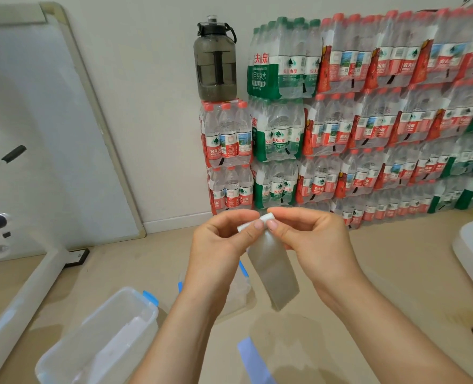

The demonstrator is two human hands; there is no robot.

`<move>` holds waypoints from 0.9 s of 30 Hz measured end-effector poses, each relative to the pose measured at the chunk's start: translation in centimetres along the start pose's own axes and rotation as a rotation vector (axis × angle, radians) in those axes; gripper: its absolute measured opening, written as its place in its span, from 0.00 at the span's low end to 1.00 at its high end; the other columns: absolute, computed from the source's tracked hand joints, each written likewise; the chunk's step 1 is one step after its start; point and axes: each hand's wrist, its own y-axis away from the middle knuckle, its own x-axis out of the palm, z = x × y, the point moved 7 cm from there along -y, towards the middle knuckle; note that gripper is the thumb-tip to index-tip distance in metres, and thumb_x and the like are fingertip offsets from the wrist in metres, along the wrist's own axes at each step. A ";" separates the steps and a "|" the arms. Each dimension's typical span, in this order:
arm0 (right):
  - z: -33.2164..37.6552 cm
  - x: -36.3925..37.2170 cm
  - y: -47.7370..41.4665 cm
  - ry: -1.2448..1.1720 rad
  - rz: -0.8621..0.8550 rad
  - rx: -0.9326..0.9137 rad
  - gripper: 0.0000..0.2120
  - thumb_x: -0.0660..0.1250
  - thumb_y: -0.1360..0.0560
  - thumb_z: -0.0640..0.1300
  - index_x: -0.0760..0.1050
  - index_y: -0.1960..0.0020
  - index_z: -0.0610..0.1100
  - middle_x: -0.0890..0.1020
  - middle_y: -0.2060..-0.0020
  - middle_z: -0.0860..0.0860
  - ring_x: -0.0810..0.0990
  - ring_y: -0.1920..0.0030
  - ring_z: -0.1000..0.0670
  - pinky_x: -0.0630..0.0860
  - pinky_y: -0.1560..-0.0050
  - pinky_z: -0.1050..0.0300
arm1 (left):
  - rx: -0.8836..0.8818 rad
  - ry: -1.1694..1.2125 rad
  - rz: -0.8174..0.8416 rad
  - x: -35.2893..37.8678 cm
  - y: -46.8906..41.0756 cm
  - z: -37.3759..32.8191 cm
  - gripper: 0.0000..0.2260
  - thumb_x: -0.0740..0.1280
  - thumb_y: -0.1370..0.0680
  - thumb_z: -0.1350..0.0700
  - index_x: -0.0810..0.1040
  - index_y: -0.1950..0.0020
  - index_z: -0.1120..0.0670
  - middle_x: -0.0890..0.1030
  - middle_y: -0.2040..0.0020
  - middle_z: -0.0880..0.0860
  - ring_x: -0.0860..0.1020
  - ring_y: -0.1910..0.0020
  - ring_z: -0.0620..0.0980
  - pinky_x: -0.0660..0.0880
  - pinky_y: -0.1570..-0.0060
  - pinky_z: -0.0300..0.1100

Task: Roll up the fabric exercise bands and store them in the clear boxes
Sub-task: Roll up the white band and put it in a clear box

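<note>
Left hand (224, 236) and right hand (310, 236) pinch grey band (274, 270), top rolled, tail hanging toward 6 o'clock above box (135, 303).

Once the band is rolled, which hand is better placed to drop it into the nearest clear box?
Probably the left hand: the right hand pinches the band too, but the box lies to the left.
</note>
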 end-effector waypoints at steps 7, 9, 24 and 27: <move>-0.3 0.9 0.3 -0.062 0.147 0.070 0.09 0.70 0.27 0.36 0.83 0.56 0.49 0.86 0.62 0.54 0.81 0.62 0.61 0.76 0.71 0.63 | 0.032 -0.072 -0.057 -0.6 -0.1 -0.2 0.05 0.75 0.32 0.63 0.82 0.59 0.56 0.83 0.62 0.52 0.80 0.62 0.47 0.76 0.60 0.37; -0.7 1.1 0.3 -0.163 0.176 0.125 0.09 0.68 0.26 0.33 0.82 0.52 0.44 0.85 0.61 0.49 0.83 0.61 0.57 0.80 0.67 0.60 | 0.045 -0.064 -0.081 -0.7 -0.1 -0.3 0.06 0.76 0.33 0.65 0.82 0.60 0.57 0.83 0.63 0.51 0.79 0.62 0.47 0.76 0.62 0.35; 0.1 -0.2 -0.2 -0.261 0.238 0.162 0.05 0.70 0.31 0.29 0.77 0.59 0.37 0.83 0.67 0.44 0.81 0.66 0.50 0.81 0.63 0.60 | -0.048 -0.060 0.221 0.6 0.6 -0.8 0.06 0.75 0.31 0.58 0.81 0.57 0.56 0.85 0.55 0.59 0.82 0.56 0.55 0.80 0.54 0.46; 0.0 0.1 -0.1 -0.231 0.225 0.133 0.05 0.71 0.32 0.29 0.78 0.59 0.37 0.84 0.63 0.41 0.82 0.63 0.48 0.82 0.61 0.58 | -0.033 -0.085 0.150 0.2 0.5 -1.1 0.03 0.73 0.31 0.62 0.80 0.60 0.57 0.85 0.58 0.60 0.82 0.60 0.56 0.79 0.55 0.51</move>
